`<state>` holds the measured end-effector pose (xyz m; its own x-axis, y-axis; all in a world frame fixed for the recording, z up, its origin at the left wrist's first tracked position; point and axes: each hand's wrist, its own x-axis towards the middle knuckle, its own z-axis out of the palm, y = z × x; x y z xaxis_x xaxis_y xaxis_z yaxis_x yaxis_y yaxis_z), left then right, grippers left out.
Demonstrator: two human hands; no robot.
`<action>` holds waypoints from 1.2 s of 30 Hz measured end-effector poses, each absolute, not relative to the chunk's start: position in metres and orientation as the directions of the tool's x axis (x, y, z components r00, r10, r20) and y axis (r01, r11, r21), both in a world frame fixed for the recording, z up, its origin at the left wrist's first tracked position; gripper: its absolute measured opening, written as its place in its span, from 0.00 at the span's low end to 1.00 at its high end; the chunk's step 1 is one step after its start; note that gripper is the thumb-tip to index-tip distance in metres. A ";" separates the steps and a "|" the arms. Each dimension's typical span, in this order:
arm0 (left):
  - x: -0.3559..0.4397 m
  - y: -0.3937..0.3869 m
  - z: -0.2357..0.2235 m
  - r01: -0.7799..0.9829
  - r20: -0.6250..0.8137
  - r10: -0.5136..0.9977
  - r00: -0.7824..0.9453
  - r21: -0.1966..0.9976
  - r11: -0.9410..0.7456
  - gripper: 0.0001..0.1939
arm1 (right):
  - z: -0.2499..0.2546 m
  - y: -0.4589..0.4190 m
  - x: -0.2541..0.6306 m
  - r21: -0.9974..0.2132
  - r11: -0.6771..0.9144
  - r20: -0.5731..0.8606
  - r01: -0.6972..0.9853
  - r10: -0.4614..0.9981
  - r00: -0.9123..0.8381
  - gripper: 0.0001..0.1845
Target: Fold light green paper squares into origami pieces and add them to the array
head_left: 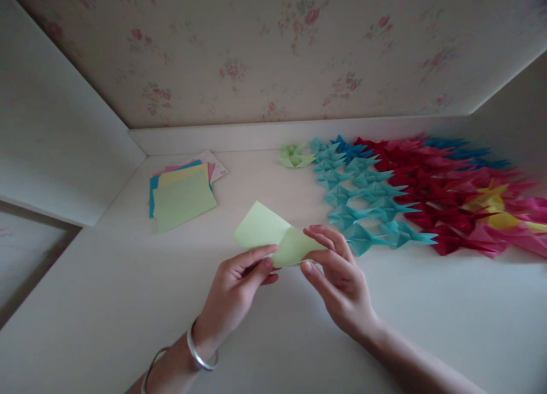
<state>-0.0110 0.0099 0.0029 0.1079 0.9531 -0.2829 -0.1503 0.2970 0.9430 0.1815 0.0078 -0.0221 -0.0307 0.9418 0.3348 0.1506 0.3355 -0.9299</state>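
Note:
A light green paper sheet (pixel 273 234), partly folded, is held just above the white tabletop (pixel 106 303) between both hands. My left hand (pixel 237 288) pinches its lower edge with thumb and fingers; that wrist wears silver bangles. My right hand (pixel 337 274) grips the sheet's right end, fingers curled around it. A stack of coloured paper squares (pixel 182 197), green on top, lies at the back left.
Many folded paper cranes spread over the right side: teal cranes (pixel 363 206), red cranes (pixel 427 183), some yellow and pink ones (pixel 504 209), and one light green crane (pixel 294 155) near the back. A floral wall (pixel 273 52) rises behind the table.

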 end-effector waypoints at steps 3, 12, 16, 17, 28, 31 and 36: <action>-0.011 0.009 0.003 -0.147 -0.293 0.950 0.108 0.941 0.306 0.12 | -0.019 0.009 0.180 -0.970 0.222 0.221 0.103 0.975 -0.020 0.06; -0.010 0.008 -0.001 -0.028 -0.233 0.963 0.132 0.971 0.238 0.09 | -0.012 0.012 0.181 -0.989 0.080 0.087 0.121 0.995 0.054 0.16; -0.012 0.006 -0.001 0.067 -0.219 0.967 0.127 0.975 0.212 0.10 | -0.012 0.012 0.178 -1.000 0.007 0.008 0.026 1.000 0.015 0.12; -0.012 0.005 0.000 0.095 -0.206 0.970 0.130 0.976 0.194 0.10 | -0.012 0.012 0.177 -1.000 -0.008 -0.007 0.009 1.000 0.017 0.11; -0.010 0.006 0.003 0.250 0.022 0.996 0.085 0.967 -0.043 0.07 | -0.015 0.009 0.179 -0.999 -0.045 -0.044 0.005 0.993 0.113 0.10; -0.010 0.005 0.001 0.228 0.022 0.996 0.082 0.973 -0.040 0.07 | -0.016 0.009 0.178 -0.999 -0.050 -0.050 0.000 0.992 0.119 0.11; -0.011 0.003 0.001 0.223 -0.031 0.997 0.072 0.975 0.014 0.08 | -0.015 0.010 0.176 -0.998 -0.059 -0.063 -0.033 0.986 0.155 0.12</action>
